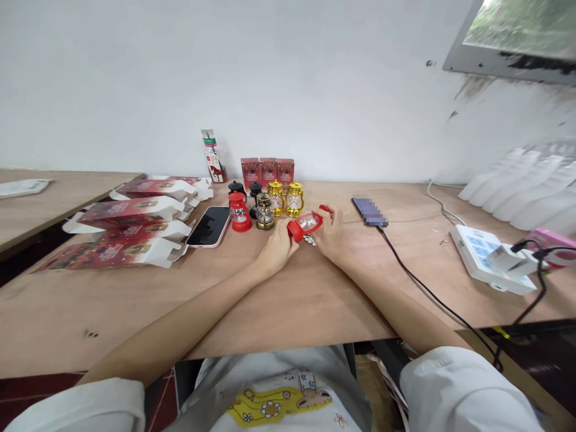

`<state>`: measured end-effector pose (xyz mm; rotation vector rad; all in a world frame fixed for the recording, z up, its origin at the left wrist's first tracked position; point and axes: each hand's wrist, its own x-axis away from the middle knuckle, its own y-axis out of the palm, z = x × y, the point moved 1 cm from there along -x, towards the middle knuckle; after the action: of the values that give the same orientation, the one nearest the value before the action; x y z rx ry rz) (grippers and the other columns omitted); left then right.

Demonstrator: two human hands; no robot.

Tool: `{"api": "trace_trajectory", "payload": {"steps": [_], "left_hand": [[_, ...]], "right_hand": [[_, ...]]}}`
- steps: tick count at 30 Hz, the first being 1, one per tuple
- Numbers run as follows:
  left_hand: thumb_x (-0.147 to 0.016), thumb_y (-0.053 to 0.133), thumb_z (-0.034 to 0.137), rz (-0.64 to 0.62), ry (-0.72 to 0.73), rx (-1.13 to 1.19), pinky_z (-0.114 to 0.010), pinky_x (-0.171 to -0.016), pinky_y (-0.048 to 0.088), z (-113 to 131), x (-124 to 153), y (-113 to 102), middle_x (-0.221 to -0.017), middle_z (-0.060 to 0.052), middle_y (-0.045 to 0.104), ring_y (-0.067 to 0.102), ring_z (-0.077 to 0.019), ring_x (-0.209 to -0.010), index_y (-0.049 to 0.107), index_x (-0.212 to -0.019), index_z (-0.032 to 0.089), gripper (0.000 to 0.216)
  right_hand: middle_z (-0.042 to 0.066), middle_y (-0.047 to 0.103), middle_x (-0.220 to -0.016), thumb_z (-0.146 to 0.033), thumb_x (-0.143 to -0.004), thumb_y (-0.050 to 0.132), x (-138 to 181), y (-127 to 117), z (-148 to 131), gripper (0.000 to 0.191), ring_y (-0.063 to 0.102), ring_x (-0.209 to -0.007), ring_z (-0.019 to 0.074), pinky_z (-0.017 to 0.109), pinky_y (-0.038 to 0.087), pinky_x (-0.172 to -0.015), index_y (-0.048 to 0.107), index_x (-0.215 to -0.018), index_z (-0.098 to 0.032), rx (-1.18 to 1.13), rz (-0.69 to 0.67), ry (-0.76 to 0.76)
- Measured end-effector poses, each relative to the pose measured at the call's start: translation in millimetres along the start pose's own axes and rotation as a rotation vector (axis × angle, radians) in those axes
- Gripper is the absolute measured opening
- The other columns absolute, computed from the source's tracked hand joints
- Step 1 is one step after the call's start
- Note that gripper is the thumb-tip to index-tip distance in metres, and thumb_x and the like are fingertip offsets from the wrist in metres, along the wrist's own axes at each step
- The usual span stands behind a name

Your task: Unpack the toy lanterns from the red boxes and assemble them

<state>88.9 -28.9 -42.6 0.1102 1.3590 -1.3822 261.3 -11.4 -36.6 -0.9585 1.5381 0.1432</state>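
A small red lantern [308, 222] with a clear middle lies on its side in the air between my hands. My left hand [279, 245] grips its base, and my right hand [330, 234] has its fingers round the top end. Small white round pieces [309, 240] lie on the table just below it. Left of my hands stand another red lantern [240, 211], a bronze lantern [265, 211], two gold lanterns [294, 198] and black lanterns [255, 195], all upright.
Three small red boxes [269, 171] stand by the wall beside a bottle [215, 165]. Flattened red cartons [130, 228] and a phone [209, 227] lie left. Rightward are a cabled phone [369, 212], a power strip [483, 255] and stacked white plastic pieces [517, 183].
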Motion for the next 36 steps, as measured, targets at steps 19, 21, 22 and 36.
{"api": "trace_trajectory", "payload": {"steps": [19,21,22,36], "left_hand": [[-0.082,0.05,0.02,-0.139,-0.032,0.09,-0.041,-0.094,0.045,5.9,-3.3,-10.1,-0.119,-0.015,0.054,0.054,-0.025,-0.111,0.039,-0.124,0.014,0.044],[-0.081,0.05,0.019,-0.128,-0.038,0.101,-0.041,-0.094,0.045,5.7,-3.4,-10.5,-0.118,-0.014,0.055,0.054,-0.025,-0.111,0.04,-0.122,0.014,0.042],[-0.081,0.05,0.018,-0.124,-0.041,0.105,-0.041,-0.094,0.045,5.6,-3.6,-10.6,-0.118,-0.014,0.055,0.054,-0.025,-0.111,0.04,-0.121,0.014,0.042],[-0.08,0.048,0.018,-0.154,-0.038,0.111,-0.04,-0.091,0.045,6.8,-4.5,-11.2,-0.109,-0.013,0.053,0.054,-0.0245,-0.103,0.041,-0.117,0.012,0.038]], "right_hand": [[0.012,0.045,-0.124,-0.008,-0.074,0.05,1.1,0.6,-0.2,0.045,0.045,-0.113,0.0281,0.048,0.04,-0.096,0.05,-0.117,-0.022,0.057,-0.019,-0.037],[0.013,0.045,-0.123,-0.008,-0.074,0.049,0.7,0.1,-1.0,0.045,0.045,-0.113,0.0283,0.048,0.04,-0.096,0.05,-0.117,-0.022,0.063,-0.022,-0.044],[0.013,0.045,-0.123,-0.008,-0.074,0.049,0.4,-0.3,-1.5,0.045,0.045,-0.113,0.0284,0.049,0.04,-0.096,0.05,-0.117,-0.021,0.062,-0.026,-0.046],[0.013,0.046,-0.122,-0.008,-0.074,0.051,-0.1,-1.2,-2.7,0.045,0.045,-0.11,0.028,0.047,0.041,-0.095,0.05,-0.116,-0.02,0.07,-0.016,-0.073]]}}
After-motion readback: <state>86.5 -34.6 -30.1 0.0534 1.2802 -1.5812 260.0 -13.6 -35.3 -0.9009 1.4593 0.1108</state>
